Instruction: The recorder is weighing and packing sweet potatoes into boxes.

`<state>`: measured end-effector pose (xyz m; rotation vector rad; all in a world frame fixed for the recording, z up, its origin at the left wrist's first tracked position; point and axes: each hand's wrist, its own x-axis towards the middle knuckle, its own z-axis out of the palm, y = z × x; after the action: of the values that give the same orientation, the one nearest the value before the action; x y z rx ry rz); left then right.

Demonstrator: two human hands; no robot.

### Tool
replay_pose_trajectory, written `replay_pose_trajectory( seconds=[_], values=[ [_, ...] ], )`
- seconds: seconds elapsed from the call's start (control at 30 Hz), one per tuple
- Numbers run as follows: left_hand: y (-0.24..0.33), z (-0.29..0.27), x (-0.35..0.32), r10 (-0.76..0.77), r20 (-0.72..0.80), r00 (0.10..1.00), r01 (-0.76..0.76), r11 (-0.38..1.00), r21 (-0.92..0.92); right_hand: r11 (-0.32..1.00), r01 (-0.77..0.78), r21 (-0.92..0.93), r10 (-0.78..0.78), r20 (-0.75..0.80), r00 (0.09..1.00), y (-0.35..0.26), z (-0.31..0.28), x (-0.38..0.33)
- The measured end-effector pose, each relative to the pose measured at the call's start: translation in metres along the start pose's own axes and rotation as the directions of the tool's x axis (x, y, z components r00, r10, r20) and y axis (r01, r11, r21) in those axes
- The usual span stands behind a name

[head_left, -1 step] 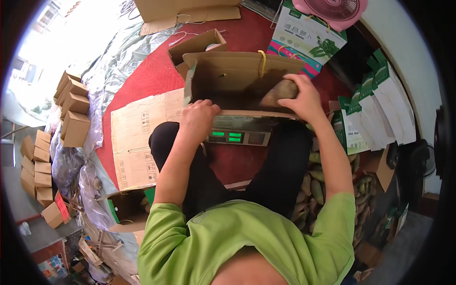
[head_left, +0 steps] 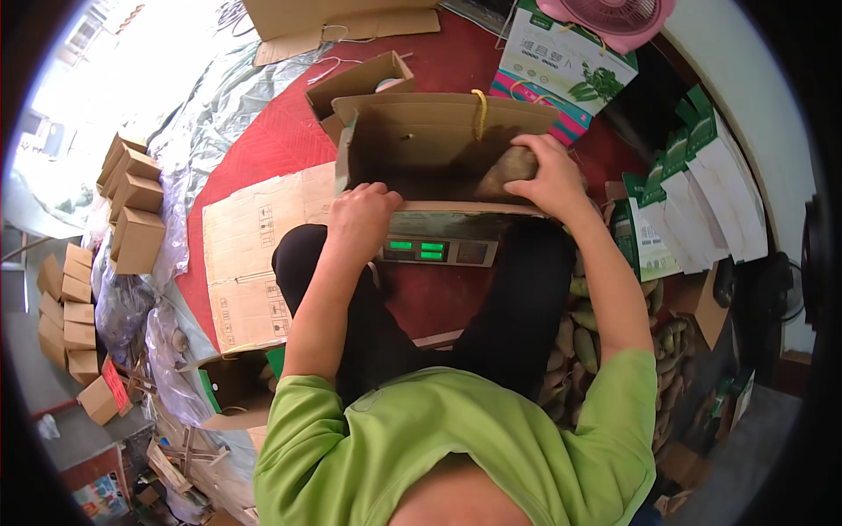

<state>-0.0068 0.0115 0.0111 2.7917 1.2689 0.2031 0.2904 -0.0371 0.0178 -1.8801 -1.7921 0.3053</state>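
Observation:
An open cardboard box (head_left: 430, 118) with a yellow cord handle stands in front of me, its inside dark. My left hand (head_left: 364, 213) curls over the near edge at the box's left corner. At the right end, my right hand (head_left: 553, 180) grips a brown, rounded root vegetable (head_left: 507, 172) from above, its lower part inside the box. The thumb lies on its near side. A weighing scale (head_left: 438, 252) with green lit digits shows just below the box's near edge, between my knees.
A heap of long brown-green root vegetables (head_left: 586, 349) lies beside my right leg. White-green folded cartons (head_left: 702, 206) lean at the right. A flat cardboard sheet (head_left: 254, 263) and small boxes (head_left: 139, 238) are at the left. A pink fan (head_left: 618, 16) stands at the back.
My right hand and the root vegetable have shifted very slightly left over the box. My left hand keeps its hold on the near edge.

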Motion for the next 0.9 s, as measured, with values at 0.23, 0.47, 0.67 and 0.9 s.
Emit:
replay_pose_trajectory(
  seconds=[0.23, 0.47, 0.67, 0.9],
  values=[
    [0.002, -0.003, 0.000, -0.037, 0.044, 0.998, 0.038, 0.999, -0.025, 0.981, -0.082, -0.177, 0.138, 0.329, 0.934, 0.035, 0.027, 0.006],
    [0.005, 0.001, -0.001, 0.013, -0.031, 0.999, -0.013, 1.000, 0.007, 0.875, -0.061, 0.480, 0.160, -0.168, 0.973, 0.034, -0.023, -0.031],
    [0.013, 0.002, 0.005, 0.034, -0.022, 0.999, -0.035, 0.999, -0.032, 0.777, -0.322, 0.541, 0.517, -0.257, 0.816, 0.129, -0.003, -0.143],
    [0.024, 0.003, 0.013, -0.051, 0.043, 0.998, 0.052, 0.998, -0.036, 0.627, -0.766, -0.143, 0.776, 0.037, 0.629, 0.226, 0.128, -0.347]
  ],
)
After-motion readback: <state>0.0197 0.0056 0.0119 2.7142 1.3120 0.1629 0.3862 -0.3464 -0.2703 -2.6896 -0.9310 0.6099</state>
